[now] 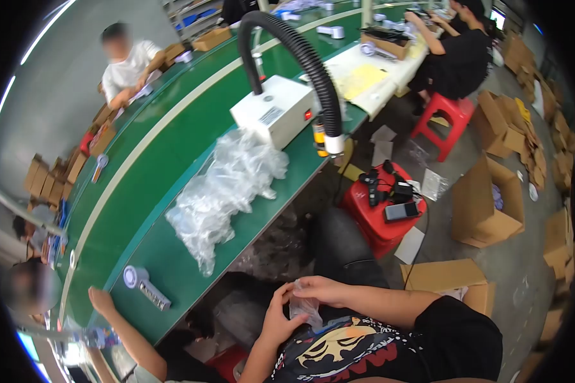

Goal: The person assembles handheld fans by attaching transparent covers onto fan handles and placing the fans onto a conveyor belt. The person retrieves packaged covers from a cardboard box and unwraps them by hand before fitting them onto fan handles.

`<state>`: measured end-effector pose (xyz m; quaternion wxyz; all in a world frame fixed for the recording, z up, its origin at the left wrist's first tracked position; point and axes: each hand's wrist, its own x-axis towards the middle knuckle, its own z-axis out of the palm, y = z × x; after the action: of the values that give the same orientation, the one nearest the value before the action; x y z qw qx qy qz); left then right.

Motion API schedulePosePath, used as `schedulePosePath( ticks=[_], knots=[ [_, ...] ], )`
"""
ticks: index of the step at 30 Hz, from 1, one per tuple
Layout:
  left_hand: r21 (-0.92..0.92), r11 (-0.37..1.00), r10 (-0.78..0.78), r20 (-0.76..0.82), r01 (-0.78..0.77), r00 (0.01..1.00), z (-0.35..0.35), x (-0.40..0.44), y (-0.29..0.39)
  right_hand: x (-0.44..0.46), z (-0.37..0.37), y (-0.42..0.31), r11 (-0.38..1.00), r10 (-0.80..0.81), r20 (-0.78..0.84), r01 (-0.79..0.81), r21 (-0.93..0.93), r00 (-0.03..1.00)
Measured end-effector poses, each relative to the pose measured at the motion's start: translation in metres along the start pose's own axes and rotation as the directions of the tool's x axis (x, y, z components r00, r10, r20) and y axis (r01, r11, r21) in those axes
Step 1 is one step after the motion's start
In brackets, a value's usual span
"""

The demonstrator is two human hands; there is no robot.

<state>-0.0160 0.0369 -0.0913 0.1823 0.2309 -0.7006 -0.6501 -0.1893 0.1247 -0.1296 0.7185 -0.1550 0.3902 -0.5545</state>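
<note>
Close to my chest, both hands are on a clear plastic bag point(308, 311). My left hand point(278, 319) is curled round its left side. My right hand point(318, 290) pinches the top, with its fingertips near those of the left. Whether anything is inside the bag cannot be made out. A heap of clear plastic bags point(227, 191) lies on the green workbench point(262, 223) ahead of me. Left of the heap rests a pale lilac device with a round head point(135, 277) and a grey, printed handle.
A white machine point(275, 112) with a black ribbed hose point(322, 70) stands behind the heap. To my right are a red stool point(380, 220) holding electronics and open cardboard boxes point(489, 204). A co-worker's forearm point(124, 329) reaches over the bench at left; others sit farther off.
</note>
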Motion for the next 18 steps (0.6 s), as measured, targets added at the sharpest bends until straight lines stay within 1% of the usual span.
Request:
schedulePosePath(
  ticks=[1,2,3,4,5,6,7,9,10,12,13,14,15,16,17,18],
  knots=[
    [0.039,0.998,-0.047,-0.031,0.048,0.998,-0.003,0.005,-0.007,0.004,-0.01,0.007,0.994,0.105,-0.006,-0.105,0.009,0.994],
    [0.073,0.992,-0.097,-0.069,0.102,0.993,-0.005,0.008,-0.013,0.007,-0.016,0.009,0.995,0.099,-0.032,-0.098,0.011,0.995],
    [0.103,0.982,-0.144,-0.114,0.156,0.983,-0.002,0.012,-0.013,0.011,-0.019,0.009,0.99,0.07,-0.052,-0.063,0.124,0.996],
    [0.091,0.985,-0.14,-0.101,0.149,0.985,0.001,0.016,-0.011,0.017,-0.021,0.009,0.972,0.04,-0.071,-0.023,0.232,0.997],
    [0.15,0.988,-0.012,-0.114,0.029,0.993,0.003,0.024,0.005,0.019,-0.021,0.007,0.941,0.008,-0.089,0.022,0.337,0.996],
    [0.212,0.973,0.117,-0.122,-0.089,0.986,0.005,0.032,0.021,0.019,-0.021,0.004,0.942,0.002,-0.1,0.032,0.333,0.995],
    [0.276,0.94,0.241,-0.122,-0.2,0.963,0.006,0.035,0.028,0.019,-0.019,0.003,0.926,-0.023,-0.085,0.053,0.373,0.996],
    [0.259,0.947,0.23,-0.128,-0.192,0.965,0.01,0.039,0.016,0.013,-0.012,-0.003,0.89,-0.068,-0.056,0.086,0.447,0.996],
    [0.248,0.952,0.22,-0.143,-0.18,0.965,0.014,0.042,0.006,0.009,-0.008,-0.004,0.891,-0.067,-0.062,0.088,0.445,0.996],
    [0.235,0.956,0.213,-0.156,-0.173,0.965,0.015,0.048,-0.012,-0.003,0.012,-0.014,0.857,0.002,0.02,-0.012,0.515,1.0],
    [0.245,0.961,0.166,-0.141,-0.128,0.976,0.011,0.047,-0.024,-0.006,0.016,-0.015,0.833,0.034,0.064,-0.064,0.55,0.997],
    [0.255,0.963,0.118,-0.13,-0.082,0.984,0.008,0.047,-0.028,-0.006,0.016,-0.013,0.832,0.035,0.064,-0.065,0.551,0.997],
    [0.266,0.963,0.069,-0.12,-0.035,0.99,0.006,0.046,-0.031,-0.007,0.015,-0.011,0.901,0.027,0.018,-0.032,0.432,0.999],
    [0.268,0.963,0.066,-0.119,-0.032,0.991,0.004,0.044,-0.035,-0.007,0.015,-0.008,0.952,0.011,-0.026,-0.003,0.307,1.0],
    [0.325,0.946,0.038,-0.131,0.007,0.991,0.003,0.045,-0.029,-0.009,0.016,-0.006,0.984,-0.008,-0.068,0.02,0.175,0.998],
    [0.378,0.924,0.008,-0.15,0.05,0.989,0.003,0.046,-0.023,-0.01,0.016,-0.006,0.984,0.0,-0.065,0.012,0.179,0.998]
  ],
)
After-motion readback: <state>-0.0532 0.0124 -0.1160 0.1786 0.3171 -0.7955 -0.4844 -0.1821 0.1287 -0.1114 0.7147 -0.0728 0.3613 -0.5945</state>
